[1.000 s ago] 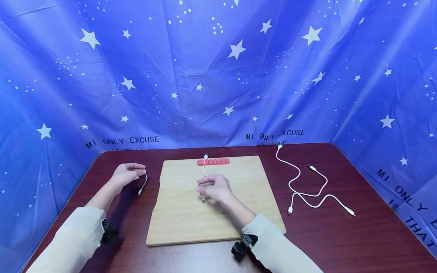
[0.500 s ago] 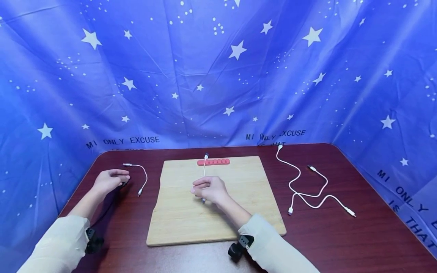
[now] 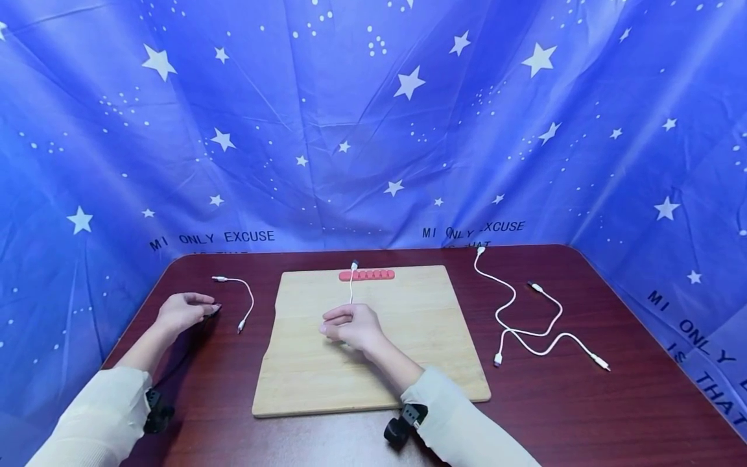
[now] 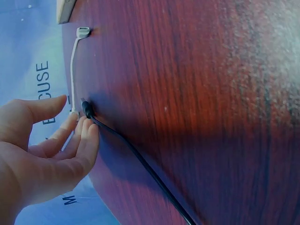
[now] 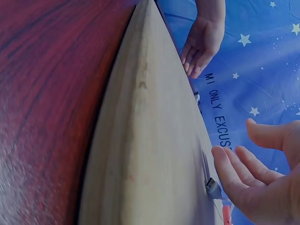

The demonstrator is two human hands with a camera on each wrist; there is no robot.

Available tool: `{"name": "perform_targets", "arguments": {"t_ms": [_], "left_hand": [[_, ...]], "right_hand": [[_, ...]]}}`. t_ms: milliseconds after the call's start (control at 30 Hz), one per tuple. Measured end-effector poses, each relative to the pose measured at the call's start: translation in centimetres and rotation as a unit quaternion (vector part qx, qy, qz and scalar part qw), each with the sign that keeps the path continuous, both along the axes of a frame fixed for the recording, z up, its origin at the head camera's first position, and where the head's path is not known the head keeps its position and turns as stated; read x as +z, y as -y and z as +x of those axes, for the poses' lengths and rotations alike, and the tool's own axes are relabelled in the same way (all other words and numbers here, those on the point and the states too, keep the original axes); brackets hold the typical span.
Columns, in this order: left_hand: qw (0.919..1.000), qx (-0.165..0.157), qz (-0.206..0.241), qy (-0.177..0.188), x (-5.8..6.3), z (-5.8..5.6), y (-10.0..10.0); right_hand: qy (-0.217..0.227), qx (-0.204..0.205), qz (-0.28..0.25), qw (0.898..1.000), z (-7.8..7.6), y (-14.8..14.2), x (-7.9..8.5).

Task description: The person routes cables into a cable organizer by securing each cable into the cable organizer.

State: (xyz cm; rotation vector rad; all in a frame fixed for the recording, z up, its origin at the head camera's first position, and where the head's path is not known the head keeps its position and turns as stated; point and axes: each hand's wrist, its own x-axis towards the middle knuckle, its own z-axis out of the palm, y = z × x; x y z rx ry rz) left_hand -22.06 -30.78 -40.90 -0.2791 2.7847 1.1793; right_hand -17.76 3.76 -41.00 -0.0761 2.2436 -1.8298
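Note:
My left hand (image 3: pixel 183 312) is over the left of the table, thumb apart from the fingers. Right at its fingertips is the plug of a black cable (image 4: pixel 140 161), which runs back under the forearm. A short white cable (image 3: pixel 251 293) lies curved just beyond that hand. Above the wooden board (image 3: pixel 327 383), my right hand (image 3: pixel 355 326) hovers with relaxed fingers and nothing between them. It partly hides a white USB cable (image 3: pixel 351 288), whose upper end lies across a red cable clip strip (image 3: pixel 376 275). The cable's metal plug (image 5: pixel 213 187) shows below the fingers in the right wrist view.
Two longer white cables (image 3: pixel 513 332) cross each other on the dark red table (image 3: pixel 543 408), right of the board. A blue star-patterned cloth (image 3: pixel 373 130) hangs behind and beside the table. Each wrist carries a small black camera (image 3: pixel 399 431).
My left hand has left the short white cable's far end and moved left and nearer, down to the black cable. My right hand has drifted slightly left over the board.

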Motion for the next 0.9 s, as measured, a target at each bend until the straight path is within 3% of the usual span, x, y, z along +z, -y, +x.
{"name": "perform_targets", "arguments": {"t_ms": [167, 400, 633, 900], "left_hand": [[0.9998, 0.011, -0.015, 0.008, -0.3, -0.1, 0.2], [0.9966, 0.008, -0.081, -0.012, -0.4, -0.1, 0.1], [0.9940, 0.008, -0.105, -0.030, -0.5, -0.1, -0.2], [0.9947, 0.011, -0.100, -0.022, -0.3, -0.1, -0.4]], "right_hand": [[0.005, 0.000, -0.008, 1.000, 0.1, 0.4, -0.2], [0.007, 0.000, -0.011, 1.000, 0.3, 1.1, -0.4], [0.009, 0.001, -0.017, 1.000, 0.5, 1.5, -0.3], [0.016, 0.002, -0.027, 0.999, 0.8, 2.1, -0.3]]}}
